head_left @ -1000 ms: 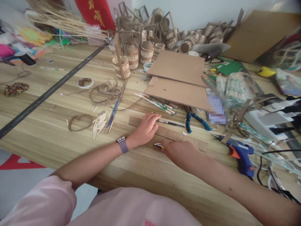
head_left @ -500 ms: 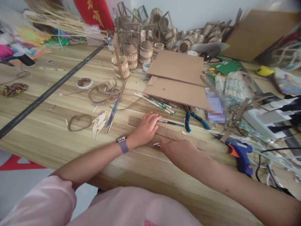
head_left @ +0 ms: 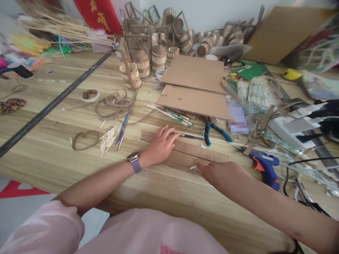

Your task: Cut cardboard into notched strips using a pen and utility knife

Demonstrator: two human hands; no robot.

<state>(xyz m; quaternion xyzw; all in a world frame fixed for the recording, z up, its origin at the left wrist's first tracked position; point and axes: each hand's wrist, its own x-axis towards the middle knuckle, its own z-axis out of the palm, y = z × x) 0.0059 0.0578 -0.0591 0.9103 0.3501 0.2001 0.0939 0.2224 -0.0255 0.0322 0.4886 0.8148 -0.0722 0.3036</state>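
My left hand (head_left: 159, 145) lies flat, fingers stretched out, pressing on a long brown cardboard strip (head_left: 203, 152) on the wooden table (head_left: 53, 141). My right hand (head_left: 221, 174) is closed around a small white-and-yellow cutter (head_left: 194, 168), whose tip shows at the near edge of the strip. A watch with a grey band sits on my left wrist (head_left: 134, 162).
Blue-handled pliers (head_left: 212, 130) and a thin pen (head_left: 189, 135) lie just beyond the strip. A blue glue gun (head_left: 265, 165) lies to the right. Cardboard sheets (head_left: 196, 88), small woven baskets (head_left: 137, 67), cut sticks (head_left: 107, 139) and a cardboard ring (head_left: 83, 139) lie around.
My right hand with the cutter has slid to the right along the strip's near edge. The left hand keeps pressing the strip in place.
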